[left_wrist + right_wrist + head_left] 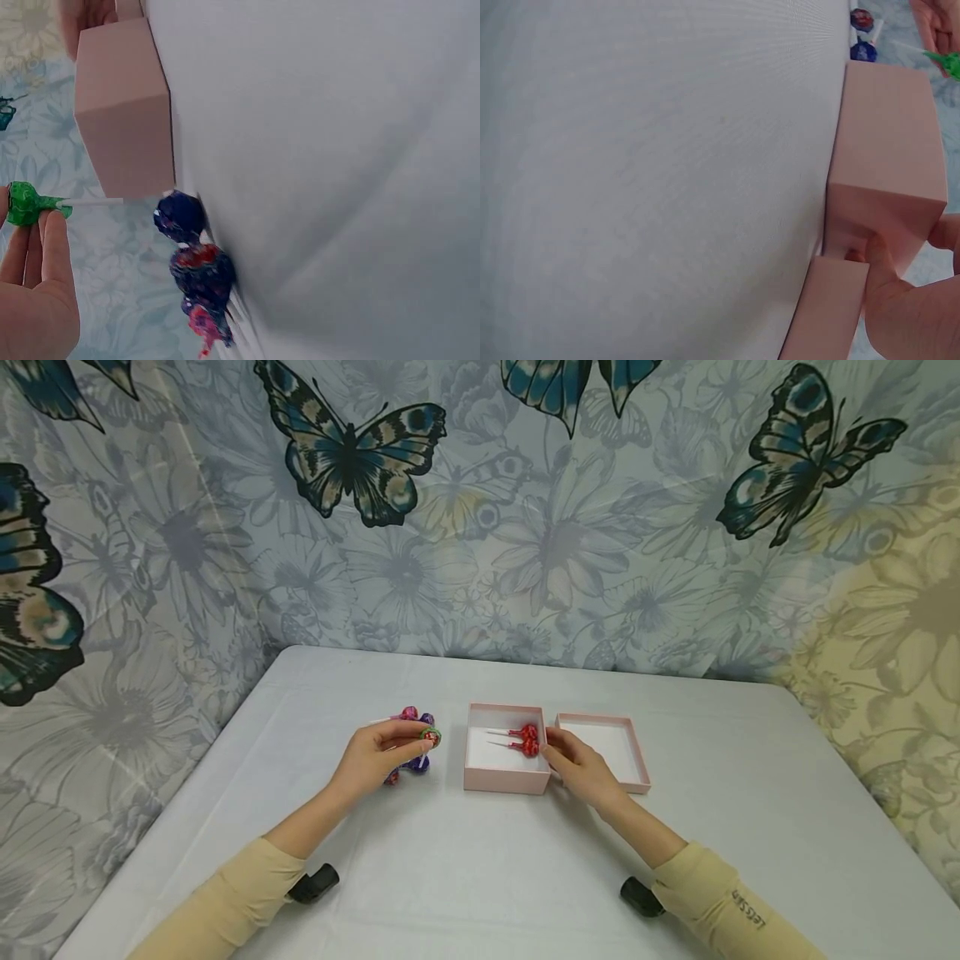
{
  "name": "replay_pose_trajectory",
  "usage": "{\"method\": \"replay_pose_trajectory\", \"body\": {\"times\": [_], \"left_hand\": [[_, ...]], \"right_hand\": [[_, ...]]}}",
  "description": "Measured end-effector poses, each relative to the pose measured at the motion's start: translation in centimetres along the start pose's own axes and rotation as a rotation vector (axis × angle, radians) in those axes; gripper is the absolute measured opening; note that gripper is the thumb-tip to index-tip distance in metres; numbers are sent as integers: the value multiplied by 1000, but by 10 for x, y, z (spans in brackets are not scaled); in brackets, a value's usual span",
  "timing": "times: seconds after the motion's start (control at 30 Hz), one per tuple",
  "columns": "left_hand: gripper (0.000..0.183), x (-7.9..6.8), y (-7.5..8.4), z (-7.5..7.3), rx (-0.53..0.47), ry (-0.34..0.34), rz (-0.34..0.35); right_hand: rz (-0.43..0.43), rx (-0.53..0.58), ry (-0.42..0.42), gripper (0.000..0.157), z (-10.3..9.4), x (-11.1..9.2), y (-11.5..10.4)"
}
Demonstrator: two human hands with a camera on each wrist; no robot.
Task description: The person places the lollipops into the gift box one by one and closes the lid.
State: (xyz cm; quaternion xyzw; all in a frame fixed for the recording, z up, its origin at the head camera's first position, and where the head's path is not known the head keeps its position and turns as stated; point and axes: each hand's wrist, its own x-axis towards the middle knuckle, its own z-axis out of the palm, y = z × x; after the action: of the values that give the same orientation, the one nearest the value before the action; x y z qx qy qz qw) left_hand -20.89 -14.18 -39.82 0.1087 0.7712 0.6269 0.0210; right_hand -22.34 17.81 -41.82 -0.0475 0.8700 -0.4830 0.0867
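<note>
A green-wrapped lollipop (25, 204) is pinched by my left hand (377, 755), its white stick pointing toward the box in the left wrist view. Beneath and beside that hand lies a group of lollipops (418, 765) in purple, pink and red wrappers, partly hidden by it. My right hand (581, 766) touches the right side of a pink box (504, 783), with fingers at its wall. Inside the box, two red lollipops (529, 740) lie side by side, sticks to the left.
A shallow pink lid (633, 752) lies just right of the box, white inside up. The white table (480, 877) carries everything, and a butterfly-patterned cloth (480, 568) hangs behind it. Black wrist devices (315, 883) sit by both sleeves.
</note>
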Motion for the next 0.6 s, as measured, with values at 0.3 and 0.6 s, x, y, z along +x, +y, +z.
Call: {"method": "replay_pose_trajectory", "body": {"times": [0.3, 0.6], "left_hand": [[35, 9, 16, 20, -7, -10, 32], [29, 25, 29, 43, 16, -28, 127]], "right_hand": [[5, 7, -3, 52, 0, 1, 1], [-6, 7, -6, 53, 0, 0, 1]]}}
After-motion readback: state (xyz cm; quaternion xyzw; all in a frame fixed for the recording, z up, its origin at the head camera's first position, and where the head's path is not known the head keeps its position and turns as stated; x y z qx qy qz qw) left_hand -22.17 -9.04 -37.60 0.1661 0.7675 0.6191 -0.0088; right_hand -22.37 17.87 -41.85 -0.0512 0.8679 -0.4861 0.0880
